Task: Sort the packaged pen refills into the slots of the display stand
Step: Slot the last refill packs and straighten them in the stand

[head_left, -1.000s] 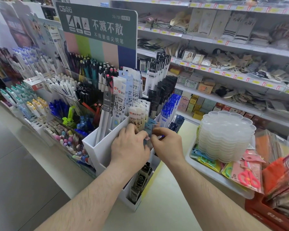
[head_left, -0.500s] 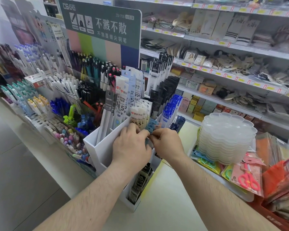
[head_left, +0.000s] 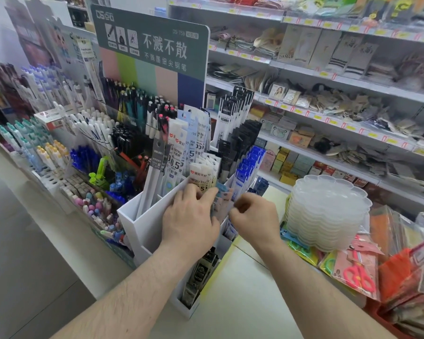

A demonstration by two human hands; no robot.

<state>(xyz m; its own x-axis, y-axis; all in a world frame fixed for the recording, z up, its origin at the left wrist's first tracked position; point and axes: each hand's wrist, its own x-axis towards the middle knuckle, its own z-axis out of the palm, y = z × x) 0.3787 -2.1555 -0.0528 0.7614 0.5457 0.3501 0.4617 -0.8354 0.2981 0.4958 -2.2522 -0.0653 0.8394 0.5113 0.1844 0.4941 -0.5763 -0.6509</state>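
Your two hands, left hand [head_left: 190, 217] and right hand [head_left: 253, 220], both pinch small blue-and-pink packaged refills [head_left: 222, 200]; they sit in one white tiered plastic display stand [head_left: 142, 228]. The stand rests on a pale counter [head_left: 242, 302]; stocked shop shelves [head_left: 328, 77] stand behind.

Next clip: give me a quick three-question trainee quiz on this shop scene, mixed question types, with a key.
1. True or false: both hands are at the white display stand.
2. What lies just right of the stand on the counter? A) a stack of clear plastic trays B) a cash register C) a kettle
3. Fill in: the scissors in the packet at lower right are ____ in colour.

Key:
1. True: left hand and right hand meet over small refill packs.
2. A, the stack.
3. Pink, scissors.
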